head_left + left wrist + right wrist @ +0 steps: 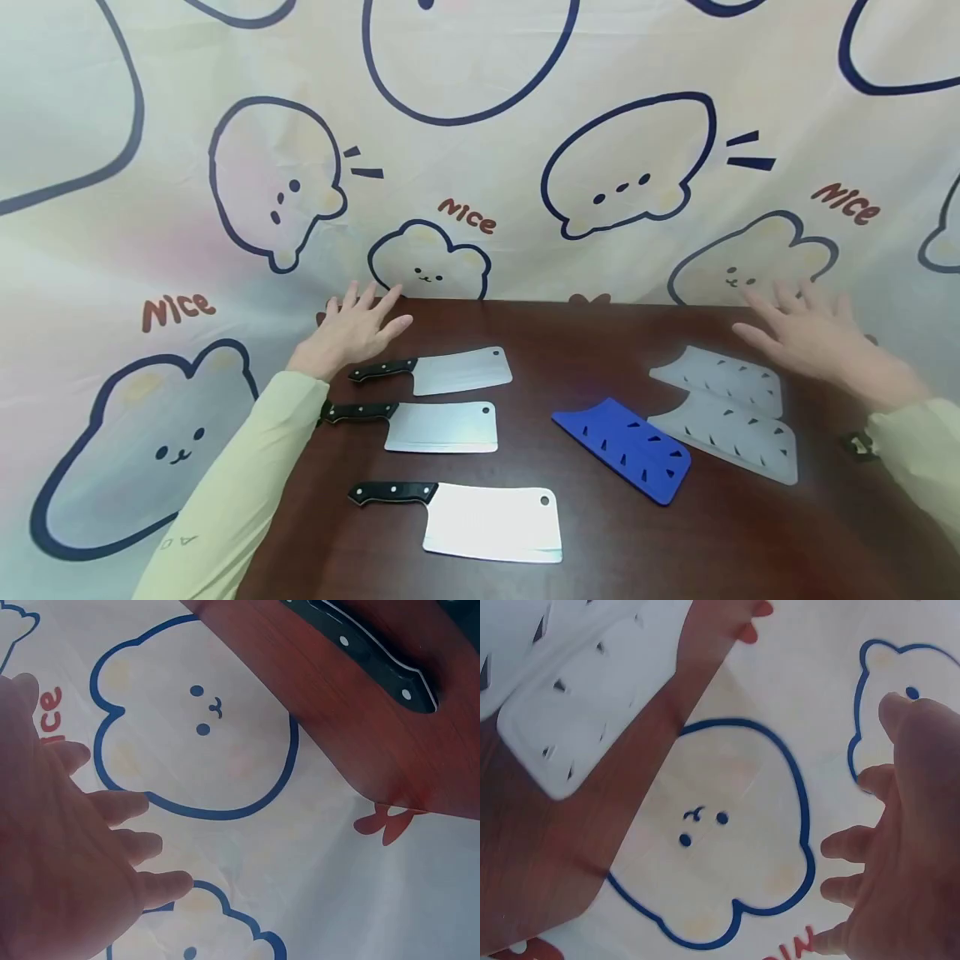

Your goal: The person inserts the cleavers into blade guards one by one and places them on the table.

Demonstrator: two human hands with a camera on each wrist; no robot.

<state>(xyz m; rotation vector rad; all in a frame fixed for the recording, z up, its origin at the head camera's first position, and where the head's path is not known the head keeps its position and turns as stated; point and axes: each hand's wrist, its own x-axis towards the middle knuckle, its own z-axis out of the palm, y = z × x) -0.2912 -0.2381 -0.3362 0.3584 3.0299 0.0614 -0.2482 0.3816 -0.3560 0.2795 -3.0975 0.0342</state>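
Note:
My left hand [352, 329] is held out with fingers spread, above the far left of the table near the farthest cleaver [461, 372]. Below that lie a middle cleaver [442, 427] and a near cleaver [491, 523], all with black riveted handles pointing left. My right hand [813, 333], also spread, hovers beside the far white slotted blade sheath [720, 379]. A second white sheath [738, 437] overlaps it, with a blue sheath [622, 450] to its left. Neither hand holds anything. The left wrist view shows one black handle [360, 652] apart from the fingers.
The dark brown wooden table [600, 533] ends at a pale cloth backdrop [480, 167] with cartoon bear outlines and red lettering. This cloth also hangs along the left side. Cleavers occupy the left half of the table, sheaths the right.

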